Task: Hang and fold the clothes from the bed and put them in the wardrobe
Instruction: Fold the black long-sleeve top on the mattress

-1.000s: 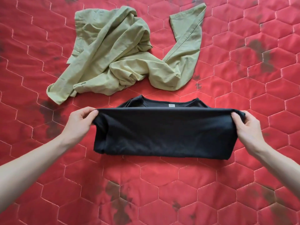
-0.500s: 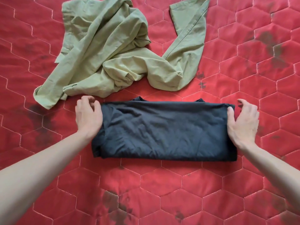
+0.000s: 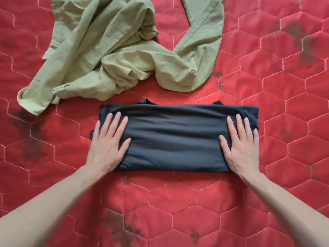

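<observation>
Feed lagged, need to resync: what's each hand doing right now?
Left hand: open, fingers straight, pressing flat on the folded black T-shirt.
Right hand: open, pressing flat on the same shirt.

Your left hand (image 3: 108, 145) and right hand (image 3: 241, 145) press flat, fingers straight, on opposite ends of the folded black shirt (image 3: 176, 138). Crumpled green garment (image 3: 114, 50) lies just beyond it on the red quilted bedspread (image 3: 284, 104).
</observation>
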`<move>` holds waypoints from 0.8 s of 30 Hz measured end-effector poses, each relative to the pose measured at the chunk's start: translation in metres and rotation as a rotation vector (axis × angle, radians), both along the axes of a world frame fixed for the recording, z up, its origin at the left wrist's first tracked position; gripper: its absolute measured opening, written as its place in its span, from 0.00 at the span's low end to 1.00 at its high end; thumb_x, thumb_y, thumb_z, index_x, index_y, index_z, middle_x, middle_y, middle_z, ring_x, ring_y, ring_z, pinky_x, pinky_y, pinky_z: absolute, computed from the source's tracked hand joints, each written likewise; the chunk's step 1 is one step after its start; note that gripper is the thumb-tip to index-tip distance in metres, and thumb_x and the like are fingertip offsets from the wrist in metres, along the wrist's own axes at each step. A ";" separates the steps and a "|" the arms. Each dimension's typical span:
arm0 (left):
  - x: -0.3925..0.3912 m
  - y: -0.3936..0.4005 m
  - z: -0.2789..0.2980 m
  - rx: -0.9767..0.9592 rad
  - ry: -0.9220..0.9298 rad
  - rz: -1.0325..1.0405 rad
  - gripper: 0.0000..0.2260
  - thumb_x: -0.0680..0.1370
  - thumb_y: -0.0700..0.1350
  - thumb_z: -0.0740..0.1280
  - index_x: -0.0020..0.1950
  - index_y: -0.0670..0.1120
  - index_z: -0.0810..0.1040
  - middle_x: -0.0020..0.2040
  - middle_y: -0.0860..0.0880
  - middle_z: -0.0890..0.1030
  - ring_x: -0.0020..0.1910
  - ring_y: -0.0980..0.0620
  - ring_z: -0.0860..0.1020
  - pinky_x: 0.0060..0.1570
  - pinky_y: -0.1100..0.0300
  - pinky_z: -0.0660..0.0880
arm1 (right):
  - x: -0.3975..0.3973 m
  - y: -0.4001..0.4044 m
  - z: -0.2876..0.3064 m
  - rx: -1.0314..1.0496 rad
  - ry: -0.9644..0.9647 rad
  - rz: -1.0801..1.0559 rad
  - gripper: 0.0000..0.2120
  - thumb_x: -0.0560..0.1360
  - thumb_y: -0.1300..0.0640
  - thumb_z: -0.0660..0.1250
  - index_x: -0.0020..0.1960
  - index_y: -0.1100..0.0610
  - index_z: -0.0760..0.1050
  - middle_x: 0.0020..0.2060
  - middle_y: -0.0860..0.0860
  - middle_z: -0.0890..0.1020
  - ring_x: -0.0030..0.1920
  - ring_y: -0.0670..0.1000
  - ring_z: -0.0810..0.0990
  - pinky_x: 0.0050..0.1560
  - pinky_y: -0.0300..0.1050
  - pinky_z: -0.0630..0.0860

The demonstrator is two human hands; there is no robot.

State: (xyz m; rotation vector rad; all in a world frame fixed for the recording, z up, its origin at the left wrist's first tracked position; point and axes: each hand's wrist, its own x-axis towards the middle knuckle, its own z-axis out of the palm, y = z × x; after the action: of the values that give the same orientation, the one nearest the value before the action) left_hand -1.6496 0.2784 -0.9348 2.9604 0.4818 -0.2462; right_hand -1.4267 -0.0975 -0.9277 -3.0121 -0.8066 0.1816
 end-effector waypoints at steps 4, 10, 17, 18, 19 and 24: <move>-0.001 0.004 -0.002 -0.004 -0.022 -0.027 0.32 0.83 0.58 0.54 0.85 0.47 0.56 0.86 0.45 0.53 0.85 0.43 0.50 0.80 0.37 0.53 | 0.001 -0.001 -0.003 0.042 0.008 -0.010 0.32 0.83 0.40 0.53 0.84 0.50 0.56 0.84 0.52 0.56 0.83 0.57 0.54 0.80 0.62 0.54; 0.010 -0.024 0.012 0.043 -0.034 0.050 0.30 0.84 0.56 0.53 0.84 0.44 0.59 0.85 0.42 0.55 0.84 0.42 0.51 0.81 0.39 0.51 | -0.003 -0.014 0.005 0.085 0.051 -0.114 0.30 0.84 0.41 0.50 0.84 0.51 0.58 0.84 0.53 0.56 0.84 0.57 0.53 0.80 0.64 0.55; 0.046 -0.102 0.006 -0.073 -0.097 -0.015 0.31 0.84 0.58 0.54 0.85 0.47 0.57 0.85 0.45 0.53 0.85 0.44 0.51 0.80 0.39 0.55 | -0.009 -0.029 0.000 0.129 0.122 -0.248 0.32 0.84 0.39 0.48 0.85 0.49 0.54 0.85 0.52 0.52 0.84 0.56 0.51 0.80 0.64 0.55; 0.048 -0.108 0.001 -0.074 -0.082 -0.018 0.31 0.84 0.58 0.54 0.85 0.47 0.56 0.86 0.45 0.53 0.85 0.44 0.51 0.80 0.38 0.56 | -0.009 -0.027 0.000 0.132 0.126 -0.252 0.32 0.84 0.38 0.47 0.85 0.49 0.53 0.85 0.52 0.52 0.84 0.56 0.51 0.80 0.63 0.55; 0.050 -0.111 -0.004 -0.063 -0.069 -0.007 0.31 0.84 0.58 0.54 0.85 0.47 0.56 0.86 0.44 0.53 0.85 0.44 0.51 0.79 0.38 0.56 | -0.009 -0.026 0.000 0.143 0.129 -0.256 0.32 0.84 0.38 0.48 0.85 0.48 0.52 0.85 0.51 0.51 0.84 0.56 0.51 0.80 0.63 0.55; 0.056 -0.135 0.001 -0.065 -0.122 0.059 0.30 0.84 0.56 0.55 0.85 0.46 0.57 0.85 0.44 0.54 0.84 0.44 0.52 0.81 0.39 0.54 | -0.014 -0.029 0.015 0.442 0.120 -0.456 0.31 0.84 0.45 0.60 0.83 0.53 0.57 0.81 0.55 0.62 0.80 0.56 0.60 0.78 0.52 0.56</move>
State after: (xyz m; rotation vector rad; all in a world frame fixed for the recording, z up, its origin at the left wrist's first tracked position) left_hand -1.5938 0.1438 -0.9339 2.8714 0.5336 -0.0734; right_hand -1.4408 -0.1262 -0.9124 -2.6379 -0.1113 0.1476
